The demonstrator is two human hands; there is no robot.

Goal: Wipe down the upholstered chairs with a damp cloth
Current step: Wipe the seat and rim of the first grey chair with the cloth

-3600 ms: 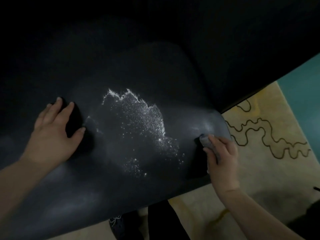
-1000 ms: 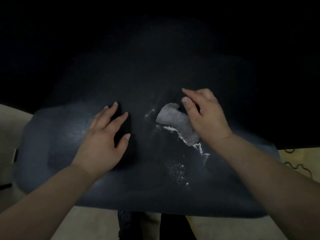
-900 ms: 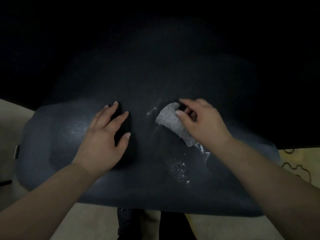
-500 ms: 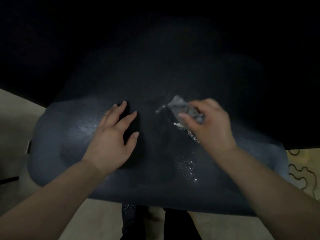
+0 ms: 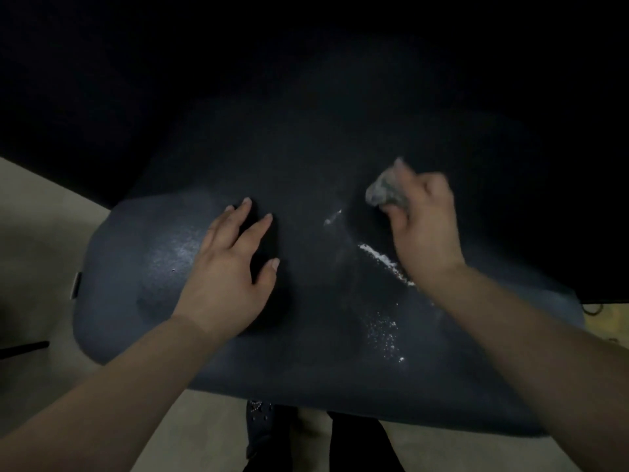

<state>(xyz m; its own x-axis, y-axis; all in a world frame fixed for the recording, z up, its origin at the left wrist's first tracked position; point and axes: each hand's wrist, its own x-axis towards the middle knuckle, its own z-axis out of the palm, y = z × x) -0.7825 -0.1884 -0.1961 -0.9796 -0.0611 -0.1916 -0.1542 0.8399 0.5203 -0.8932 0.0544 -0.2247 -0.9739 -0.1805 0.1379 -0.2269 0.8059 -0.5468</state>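
A dark blue upholstered chair seat [image 5: 170, 267] fills the middle of the view, its backrest lost in shadow above. My left hand [image 5: 231, 267] lies flat on the seat with fingers straight and spread. My right hand [image 5: 425, 229] grips a bunched grey cloth [image 5: 384, 190] at the seat's upper right, the cloth blurred. A white line of powder [image 5: 384, 262] lies beside my right wrist, a small white streak [image 5: 332, 218] sits left of the cloth, and scattered white specks [image 5: 386, 332] dot the seat nearer the front edge.
Pale beige floor [image 5: 37, 240] shows at the left and below the seat. My dark trouser legs [image 5: 272, 434] stand under the seat's front edge. A yellowish patterned rug [image 5: 609, 321] peeks out at the right. A dark bar [image 5: 23, 349] lies on the floor at the left edge.
My right hand picked the cloth up off the seat, bunched it, and moved up and to the right. The big powder patch has shrunk to a line and specks. My left hand stays flat.
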